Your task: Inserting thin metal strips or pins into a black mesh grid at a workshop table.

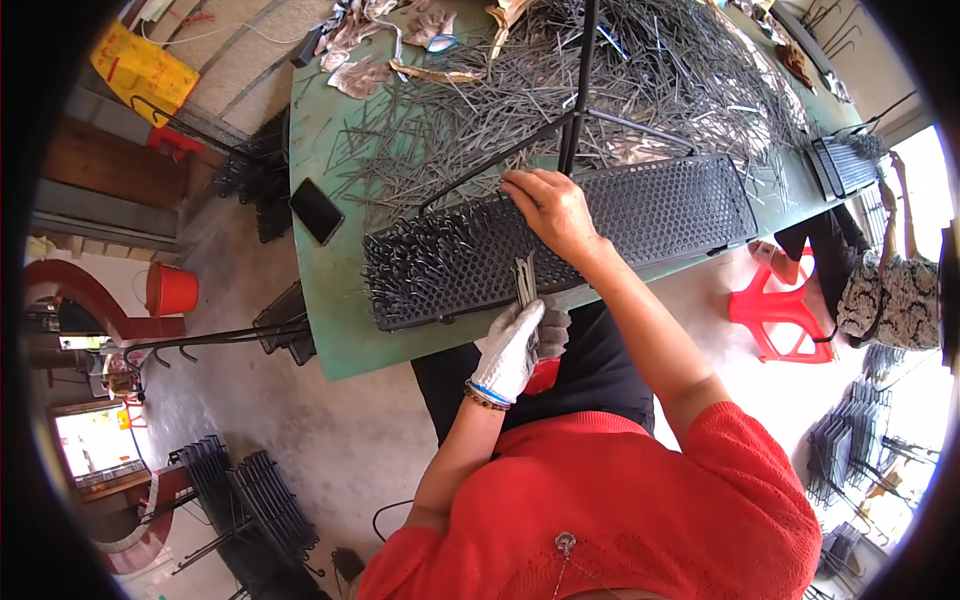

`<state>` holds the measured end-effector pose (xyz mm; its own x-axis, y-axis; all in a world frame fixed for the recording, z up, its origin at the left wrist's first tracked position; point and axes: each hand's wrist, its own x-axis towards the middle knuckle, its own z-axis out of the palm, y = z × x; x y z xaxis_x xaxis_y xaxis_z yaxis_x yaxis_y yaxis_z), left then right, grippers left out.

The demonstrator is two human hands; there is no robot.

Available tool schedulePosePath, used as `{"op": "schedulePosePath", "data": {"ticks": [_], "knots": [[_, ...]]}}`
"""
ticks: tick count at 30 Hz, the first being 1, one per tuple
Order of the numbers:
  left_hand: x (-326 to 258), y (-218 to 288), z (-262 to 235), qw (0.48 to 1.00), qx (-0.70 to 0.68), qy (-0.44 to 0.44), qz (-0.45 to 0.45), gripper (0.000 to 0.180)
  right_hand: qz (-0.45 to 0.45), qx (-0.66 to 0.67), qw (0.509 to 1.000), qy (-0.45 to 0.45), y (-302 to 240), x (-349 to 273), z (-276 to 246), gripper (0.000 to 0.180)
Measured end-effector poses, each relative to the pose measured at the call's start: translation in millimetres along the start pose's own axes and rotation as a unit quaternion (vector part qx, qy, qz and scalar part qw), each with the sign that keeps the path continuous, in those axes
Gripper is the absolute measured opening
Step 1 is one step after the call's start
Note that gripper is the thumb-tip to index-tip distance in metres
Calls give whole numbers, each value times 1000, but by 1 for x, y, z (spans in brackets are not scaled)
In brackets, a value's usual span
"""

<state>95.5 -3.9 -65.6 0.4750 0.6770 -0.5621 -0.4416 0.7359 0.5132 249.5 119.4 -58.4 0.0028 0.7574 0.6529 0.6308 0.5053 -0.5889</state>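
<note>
A long black perforated metal rack [660, 205] lies across the near edge of the green table, with a thin black rod frame [572, 130] rising from it. Thin dark wire sticks [415, 262] stand packed in the holes at the rack's left end. My left hand [510, 350], in a white glove, grips a small bundle of thin wire sticks [525, 280] just in front of the rack's near edge. Over the middle of the rack is my bare right hand [555, 212], its fingers curled and close together near the far rim. What its fingertips hold, if anything, is hidden.
A large heap of loose wire sticks [680, 75] covers the far part of the green table [350, 340]. A black phone [317, 212] and used gloves [358, 75] lie at its left. To the right are a red stool [780, 310] and a person in patterned clothing [890, 300].
</note>
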Motion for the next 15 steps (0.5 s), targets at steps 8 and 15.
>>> {"op": "schedulePosePath", "data": {"ticks": [8, 15], "knots": [[6, -6, -2, 997, 55, 56, 14, 17, -33, -46, 998, -12, 0, -11, -3, 14], [6, -4, 0, 992, 103, 66, 6, 19, 32, 2, 999, 19, 3, -40, -45, 15]]}}
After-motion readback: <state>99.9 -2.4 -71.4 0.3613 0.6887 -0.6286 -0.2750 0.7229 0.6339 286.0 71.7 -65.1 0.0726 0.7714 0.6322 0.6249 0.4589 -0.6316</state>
